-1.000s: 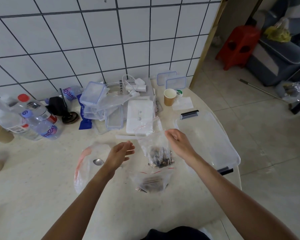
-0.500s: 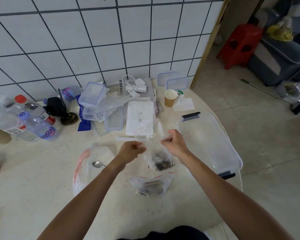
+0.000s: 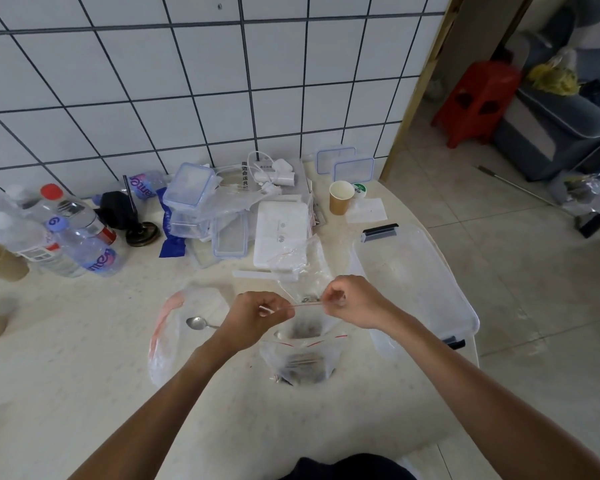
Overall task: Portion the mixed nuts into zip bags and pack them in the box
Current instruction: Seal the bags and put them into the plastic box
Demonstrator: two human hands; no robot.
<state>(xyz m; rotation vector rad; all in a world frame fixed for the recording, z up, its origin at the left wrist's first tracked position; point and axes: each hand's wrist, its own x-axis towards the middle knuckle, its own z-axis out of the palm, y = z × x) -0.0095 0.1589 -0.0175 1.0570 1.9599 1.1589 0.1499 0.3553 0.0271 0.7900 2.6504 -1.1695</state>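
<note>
Sealing the filled zip bag (image 3: pixel 303 327) now, both hands newly at its red strip.
Left hand (image 3: pixel 257 318) and right hand (image 3: pixel 352 301) pinching opposite ends, where a second ago only the right held it; portion looks ready for the box (image 3: pixel 426 271).

Not much readable here: the clear plastic water bottle with a pale blue cap (image 3: pixel 84 249) at left shows a "6" on the cap, and the white paper packet (image 3: pixel 245 174) by the wall has vertical print "周边命运共".
</note>
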